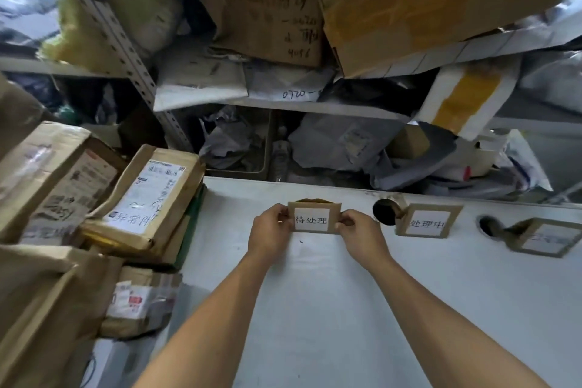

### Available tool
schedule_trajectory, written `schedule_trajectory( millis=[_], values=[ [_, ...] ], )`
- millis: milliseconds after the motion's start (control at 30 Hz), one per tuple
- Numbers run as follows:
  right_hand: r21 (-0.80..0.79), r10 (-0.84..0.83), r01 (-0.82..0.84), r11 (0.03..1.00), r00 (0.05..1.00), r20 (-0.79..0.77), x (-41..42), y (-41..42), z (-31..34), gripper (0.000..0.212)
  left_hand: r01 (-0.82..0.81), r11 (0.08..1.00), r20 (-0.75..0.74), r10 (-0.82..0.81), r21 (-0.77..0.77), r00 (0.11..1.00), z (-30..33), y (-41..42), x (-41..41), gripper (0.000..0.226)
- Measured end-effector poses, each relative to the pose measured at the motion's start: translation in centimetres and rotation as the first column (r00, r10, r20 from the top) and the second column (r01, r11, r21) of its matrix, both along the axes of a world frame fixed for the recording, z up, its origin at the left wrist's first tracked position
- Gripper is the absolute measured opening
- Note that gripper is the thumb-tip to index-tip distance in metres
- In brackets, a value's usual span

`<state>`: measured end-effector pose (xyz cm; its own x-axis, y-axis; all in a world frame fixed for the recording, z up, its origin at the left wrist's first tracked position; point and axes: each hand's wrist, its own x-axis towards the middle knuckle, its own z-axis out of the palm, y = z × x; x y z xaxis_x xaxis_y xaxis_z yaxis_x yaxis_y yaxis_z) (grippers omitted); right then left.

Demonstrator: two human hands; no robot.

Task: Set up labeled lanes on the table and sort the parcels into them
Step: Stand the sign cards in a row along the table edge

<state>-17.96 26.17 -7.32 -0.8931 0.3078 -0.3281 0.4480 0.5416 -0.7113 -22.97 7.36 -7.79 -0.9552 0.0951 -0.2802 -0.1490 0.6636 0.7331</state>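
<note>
Head view: two bare forearms reach forward over the pale grey table (315, 309), meeting at a small cardboard sign (314, 218) near the table's far edge. The left hand (271, 231) pinches the sign's left edge between thumb and curled fingers; the right hand (359, 235) pinches its right edge the same way. The sign stands upright facing the camera, its white paper label printed 待处理; whether its lower edge touches the table cannot be told.

To the right of it, apart from the hands, a second cardboard sign (428, 221) reading 处理中 stands on the table just beside a round black cable hole (385, 211). Further right a third cardboard sign (546, 238) stands by another hole (489, 225), its label too blurred to read.

On the left side of the table lies a heap of brown parcels (47, 198). One flat brown parcel (148, 195) on top carries a white shipping label with handwritten marks, resting on other packets with a green edge showing beneath. A smaller taped parcel (138, 302) sits nearer the camera, below it.

Beyond the far edge of the table, a metal shelving rack (119, 41) holds crowded goods: grey plastic mailer bags (340, 138) on the lower level, white envelopes and cardboard boxes (267, 19) with handwritten numbers above, and a white foam box (466, 98) wrapped in yellow tape tilted at the right
</note>
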Motion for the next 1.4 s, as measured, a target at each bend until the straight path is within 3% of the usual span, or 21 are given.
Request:
schedule_trajectory(
  millis=[200,433,833,967,1267,1400],
  values=[
    [-0.013,-0.010,0.010,1.000,1.000,0.006,0.6,0.4,-0.3,0.009,-0.001,1.000,-0.006,0.001,0.020,1.000,-1.0,0.3,0.3,0.019],
    [-0.058,-0.024,0.026,0.998,0.999,0.033,1.6,0.8,0.5,0.025,-0.053,0.998,0.032,0.054,-0.028,0.998,-0.4,0.0,1.3,0.026],
    [-0.132,0.113,-0.121,0.984,0.991,-0.067,9.7,-1.8,7.6,0.028,-0.193,0.980,-0.077,0.190,-0.040,0.979,7.7,-0.4,11.5,0.021],
    [-0.139,0.201,-0.217,0.966,0.972,-0.122,13.5,-4.2,10.1,0.029,-0.195,0.980,-0.181,0.184,-0.045,0.966,11.1,-2.7,17.1,0.011],
    [-0.217,0.303,-0.319,0.922,0.947,-0.105,21.3,-12.9,12.3,0.033,-0.248,0.968,-0.276,0.229,-0.039,0.934,15.4,-11.6,24.2,0.016],
    [-0.244,0.320,-0.319,0.916,0.947,-0.035,23.7,-17.7,11.0,0.036,-0.302,0.953,-0.184,0.290,-0.040,0.939,14.3,-16.7,26.5,0.031]
  ],
)
